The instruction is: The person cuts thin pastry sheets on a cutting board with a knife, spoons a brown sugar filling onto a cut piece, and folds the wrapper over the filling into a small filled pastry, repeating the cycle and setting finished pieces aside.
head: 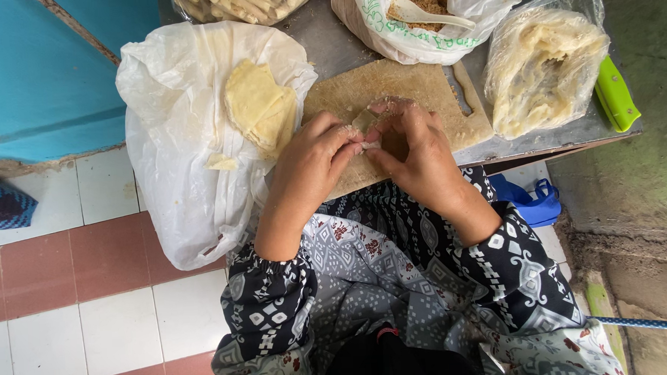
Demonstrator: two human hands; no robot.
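We pinch a small pale dough piece (364,123) over the wooden cutting board (426,86), left hand (310,166) and right hand (415,158) meeting fingertip to fingertip around it, both equally near, above the board's front edge.

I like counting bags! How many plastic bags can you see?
4. A big white bag on the left with yellow sheets, a clear bag top left, a white bag holding crumbs and a spoon, and a clear bag on the right. Others may be out of view.
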